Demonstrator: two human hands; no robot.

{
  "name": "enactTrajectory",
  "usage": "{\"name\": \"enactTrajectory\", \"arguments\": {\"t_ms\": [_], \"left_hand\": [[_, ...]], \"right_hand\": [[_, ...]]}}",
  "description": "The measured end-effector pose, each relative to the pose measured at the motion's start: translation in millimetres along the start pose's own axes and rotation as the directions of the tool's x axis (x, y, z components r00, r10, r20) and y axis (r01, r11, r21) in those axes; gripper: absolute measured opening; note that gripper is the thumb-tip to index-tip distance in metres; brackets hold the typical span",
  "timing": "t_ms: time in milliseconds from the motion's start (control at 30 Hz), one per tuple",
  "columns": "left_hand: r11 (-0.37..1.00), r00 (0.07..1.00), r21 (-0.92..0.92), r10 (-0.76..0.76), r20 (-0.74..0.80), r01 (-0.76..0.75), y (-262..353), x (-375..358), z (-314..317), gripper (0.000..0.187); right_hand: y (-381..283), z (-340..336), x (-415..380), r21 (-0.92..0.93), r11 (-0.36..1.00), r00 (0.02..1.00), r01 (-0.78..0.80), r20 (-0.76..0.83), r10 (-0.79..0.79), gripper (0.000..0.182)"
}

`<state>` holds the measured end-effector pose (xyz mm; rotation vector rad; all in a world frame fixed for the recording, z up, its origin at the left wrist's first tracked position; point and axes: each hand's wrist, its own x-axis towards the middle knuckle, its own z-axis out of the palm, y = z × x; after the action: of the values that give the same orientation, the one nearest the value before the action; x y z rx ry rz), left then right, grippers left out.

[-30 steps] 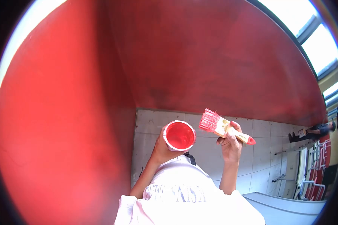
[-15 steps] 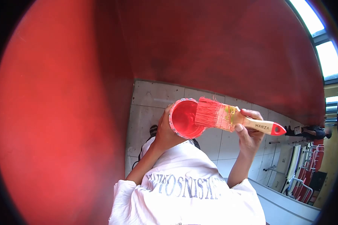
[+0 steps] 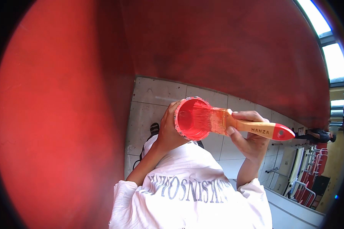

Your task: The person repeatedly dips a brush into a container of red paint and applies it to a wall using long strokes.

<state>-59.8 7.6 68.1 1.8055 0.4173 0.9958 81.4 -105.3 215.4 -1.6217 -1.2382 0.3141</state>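
Observation:
My left hand (image 3: pixel 169 128) is wrapped round the outside of a round paint pot (image 3: pixel 176 114), its mouth tipped toward me and the inside coated with red paint. In my right hand (image 3: pixel 252 139) is a flat paintbrush (image 3: pixel 262 129) with a wooden handle, a red tip and the word HANZA. Thumb and fingers pinch it where the handle meets the ferrule. Its red-coated bristles (image 3: pixel 202 116) reach over the rim into the pot's mouth.
Red walls (image 3: pixel 225 42) meet in a corner ahead, with another close on my left. Below lies a pale tiled floor (image 3: pixel 160 89). At right are stacked metal-framed furniture (image 3: pixel 309 171), a person (image 3: pixel 321 135) in dark clothes farther off, and windows (image 3: pixel 334 61).
The brush has moved left, bringing its bristles from over the pot's right rim into its mouth. The pot has shifted slightly right and up in view.

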Motion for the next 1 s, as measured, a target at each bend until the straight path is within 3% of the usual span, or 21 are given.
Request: {"name": "enactTrajectory", "arguments": {"t_ms": [133, 267, 333, 433, 533, 1000], "left_hand": [[0.996, 0.998, 0.066, 0.051, 0.021, -0.053, 3, -5, -4, 0.098], [0.998, 0.998, 0.006, 0.065, -0.015, -0.065, -1, -7, -1, 0.092], [0.997, 0.994, -0.051, 0.050, -0.100, -0.055, 3, -7, 3, 0.079], [1.000, 1.000, -0.023, -0.005, -0.017, 0.005, -1, -9, -2, 0.072], [0.997, 0.995, -0.021, 0.074, 0.070, -0.072, -11, -13, -5, 0.090], [0.996, 0.994, -0.062, 0.069, 0.088, -0.063, -15, -25, -10, 0.088]], "right_hand": [[-6, 18, 0, 0.004, 0.997, 0.992, -0.074, 0.102, 0.073, 0.020], [-8, 30, 0, -0.017, 0.977, 0.963, -0.213, 0.166, 0.213, 0.021], [0, 36, -2, -0.042, 0.988, 0.970, -0.146, 0.192, 0.151, 0.021], [5, 39, -2, -0.151, 0.984, 0.958, -0.092, 0.257, 0.129, 0.021], [4, 43, -2, -0.234, 0.969, 0.942, -0.077, 0.301, 0.148, 0.020], [0, 57, -5, -0.293, 0.956, 0.941, -0.009, 0.321, 0.107, 0.014]]}}
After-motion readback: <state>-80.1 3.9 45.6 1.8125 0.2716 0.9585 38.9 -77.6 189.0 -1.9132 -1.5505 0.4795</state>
